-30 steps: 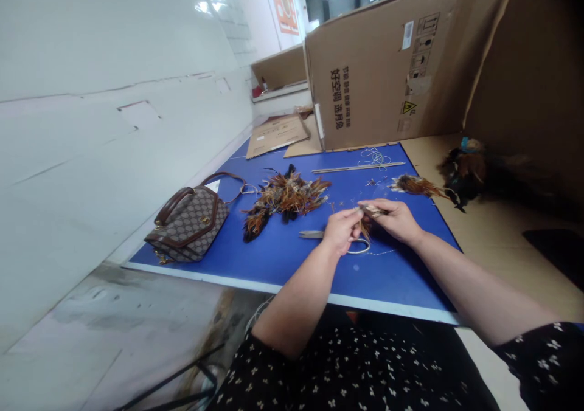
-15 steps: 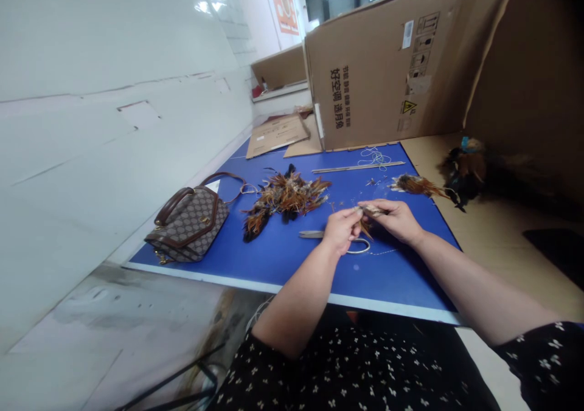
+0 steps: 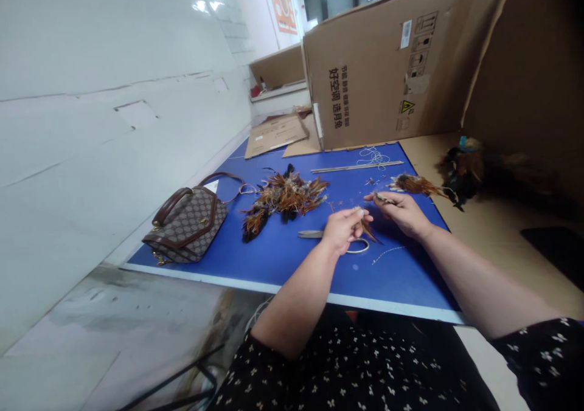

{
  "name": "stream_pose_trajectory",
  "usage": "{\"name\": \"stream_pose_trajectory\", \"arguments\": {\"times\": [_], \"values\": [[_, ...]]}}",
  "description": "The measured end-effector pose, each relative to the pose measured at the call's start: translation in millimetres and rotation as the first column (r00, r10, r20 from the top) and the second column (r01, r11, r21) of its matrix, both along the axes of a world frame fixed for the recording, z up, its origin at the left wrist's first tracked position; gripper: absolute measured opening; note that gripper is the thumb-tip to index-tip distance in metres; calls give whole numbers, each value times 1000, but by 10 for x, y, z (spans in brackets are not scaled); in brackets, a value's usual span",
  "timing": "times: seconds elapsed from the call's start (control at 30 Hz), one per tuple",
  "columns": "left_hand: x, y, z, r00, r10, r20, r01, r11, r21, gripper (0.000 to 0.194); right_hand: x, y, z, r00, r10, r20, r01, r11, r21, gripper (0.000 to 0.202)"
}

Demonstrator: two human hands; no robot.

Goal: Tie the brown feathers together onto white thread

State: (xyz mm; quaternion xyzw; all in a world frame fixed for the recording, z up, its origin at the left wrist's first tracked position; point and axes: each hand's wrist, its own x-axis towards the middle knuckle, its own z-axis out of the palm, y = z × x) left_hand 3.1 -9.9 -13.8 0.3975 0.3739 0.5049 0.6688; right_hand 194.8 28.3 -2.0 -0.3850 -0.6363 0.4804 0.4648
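Smooth blue tabletop (image 3: 262, 266); hands (image 3: 340, 231) pinch wispy feathers (image 3: 370, 231).

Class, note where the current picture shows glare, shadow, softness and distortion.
All in the head view: bright glare on the pale wall, upper left; deep shadow swallowing detail in the dark feathers at right; soft detail in the brown feathers at the left hand; wide-angle stretching seems to tilt the cardboard box.

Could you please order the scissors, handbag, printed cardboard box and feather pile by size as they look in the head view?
1. Printed cardboard box
2. Handbag and feather pile: too alike in spread to rank surely
3. Scissors, partly hidden by the left hand
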Motion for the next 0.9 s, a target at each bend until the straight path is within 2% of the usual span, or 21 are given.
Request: {"name": "stream_pose_trajectory", "arguments": {"times": [0.1, 0.2, 0.27, 0.33, 0.53, 0.63, 0.73, 0.83, 0.9], "values": [[-14, -11, -9, 996, -85, 12, 85, 996, -9, 46, 27, -37, 69, 978, 194, -75, -203, 970, -134, 53], [-33, -30, -22, 971, -241, -6, 240, 970, -26, 41, 35, -58, 92, 916, 372, -148, -399, 876, -272, 60], [-44, -43, -21, 950, -311, -2, 310, 950, -42, 39, 35, -51, 70, 893, 415, -174, -450, 831, -328, 57], [-48, -51, -8, 942, -333, 44, 335, 941, -39, 36, 34, -33, 31, 902, 388, -190, -431, 836, -339, 49], [-16, -54, 44, 939, -303, 162, 309, 951, -17, 38, 6, -4, -35, 949, 274, -159, -305, 924, -231, 36], [3, -45, 20, 956, -261, 137, 266, 964, -20, 40, -42, -14, -42, 971, 217, -102, -230, 963, -141, 37], [9, -29, -14, 973, -213, 88, 216, 976, -18, 41, -110, -36, -63, 993, 96, -63, -101, 992, -74, 38], [11, -12, -19, 988, -107, 115, 111, 993, -28, 41, -144, -69, -72, 997, -23, -76, 20, 999, -39, 47], [13, -3, -7, 990, -56, 131, 63, 997, -49, 42, -132, -87, -64, 997, -49, -53, 49, 999, -5, 53]]}}
